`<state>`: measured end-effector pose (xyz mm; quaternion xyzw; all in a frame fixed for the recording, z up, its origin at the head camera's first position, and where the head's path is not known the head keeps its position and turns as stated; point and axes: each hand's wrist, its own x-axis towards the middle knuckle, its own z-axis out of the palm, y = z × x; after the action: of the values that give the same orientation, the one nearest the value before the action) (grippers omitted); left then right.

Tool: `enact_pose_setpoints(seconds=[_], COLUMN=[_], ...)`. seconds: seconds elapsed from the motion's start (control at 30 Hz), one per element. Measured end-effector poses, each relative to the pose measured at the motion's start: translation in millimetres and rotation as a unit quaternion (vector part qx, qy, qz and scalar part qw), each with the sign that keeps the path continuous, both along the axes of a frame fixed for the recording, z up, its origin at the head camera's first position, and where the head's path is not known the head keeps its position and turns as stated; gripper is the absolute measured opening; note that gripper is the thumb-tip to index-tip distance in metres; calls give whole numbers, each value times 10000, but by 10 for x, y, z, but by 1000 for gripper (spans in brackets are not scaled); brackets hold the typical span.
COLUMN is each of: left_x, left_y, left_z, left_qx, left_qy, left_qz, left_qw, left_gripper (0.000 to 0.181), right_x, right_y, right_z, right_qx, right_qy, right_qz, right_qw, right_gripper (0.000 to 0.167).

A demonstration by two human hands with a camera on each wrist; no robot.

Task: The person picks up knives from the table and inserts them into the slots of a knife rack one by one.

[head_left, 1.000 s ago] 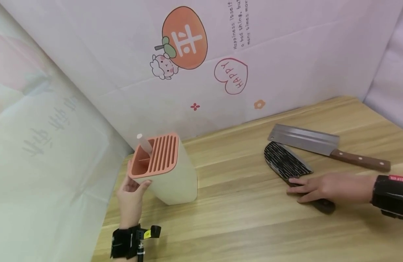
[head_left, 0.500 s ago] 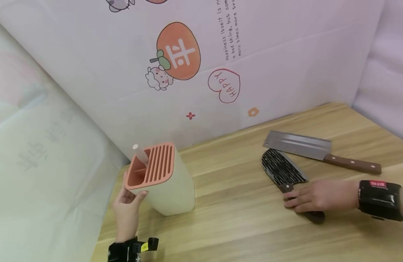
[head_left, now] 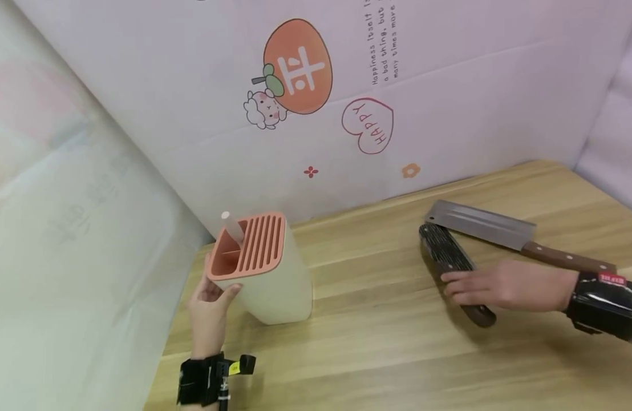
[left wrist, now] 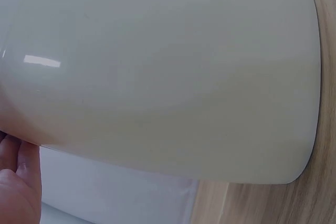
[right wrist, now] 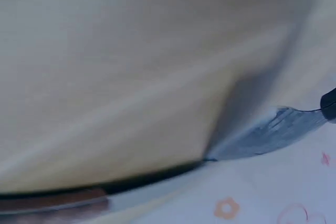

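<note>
The dark textured knife (head_left: pixel 446 249) is tilted up on its edge at the right, its blade close to the cleaver's far corner. My right hand (head_left: pixel 506 284) grips its brown handle, the handle's end showing below the fingers. In the right wrist view the blade (right wrist: pixel 262 136) is partly visible and the hand is out of sight. At the left, my left hand (head_left: pixel 211 311) holds the cream knife block (head_left: pixel 280 285) by its upper corner, thumb on the front wall. The left wrist view shows the block's wall (left wrist: pixel 173 77) and part of the hand (left wrist: pixel 20 184).
A cleaver (head_left: pixel 482 226) with a brown handle lies behind the right hand on the wooden table (head_left: pixel 367 342). A pale handle (head_left: pixel 233 228) stands up from the block's orange slotted top (head_left: pixel 262 242). Printed sheets (head_left: pixel 449 85) rise behind the table and at the left.
The right hand has closed round the knife's handle and turned the blade from lying flat onto its edge. The left hand stays on the block. The head view has shifted slightly.
</note>
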<state>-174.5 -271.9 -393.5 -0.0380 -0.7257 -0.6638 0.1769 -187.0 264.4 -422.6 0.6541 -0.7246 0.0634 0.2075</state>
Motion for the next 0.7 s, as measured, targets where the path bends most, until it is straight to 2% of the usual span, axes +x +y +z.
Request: enact_pose_setpoints(seconds=[0.07, 0.13, 0.27, 0.33, 0.5, 0.63, 0.7], left_x=[-22, -25, -15, -13, -16, -17, -14], left_y=[1, -3, -10, -12, -20, -12, 0], left_z=[3, 2, -5, -7, -8, -8, -2], left_qx=[31, 58, 94, 97, 128, 85, 80], left_qy=[98, 188, 268, 275, 302, 272, 239], left_qz=[-100, -161, -209, -217, -239, -191, -172], left_qw=[9999, 9997, 9994, 9993, 9992, 9994, 9995], left_gripper=[75, 76, 79, 79, 77, 76, 75], right_x=[-22, -52, -77, -71, -56, -80, -105], right_y=[-41, -115, -315, -410, -604, -757, -815], right_z=[104, 218, 464, 574, 741, 805, 822], right_qx=[-461, -1023, -2039, -2298, -2680, -3277, -3496], right_qy=[-66, 96, 382, 493, 242, -168, -425], right_qz=[-120, -164, -95, -59, 133, 239, 206], right_qw=[9988, 9946, 9782, 9720, 9630, 9443, 9357], right_gripper=[36, 42, 39, 37, 34, 32, 38])
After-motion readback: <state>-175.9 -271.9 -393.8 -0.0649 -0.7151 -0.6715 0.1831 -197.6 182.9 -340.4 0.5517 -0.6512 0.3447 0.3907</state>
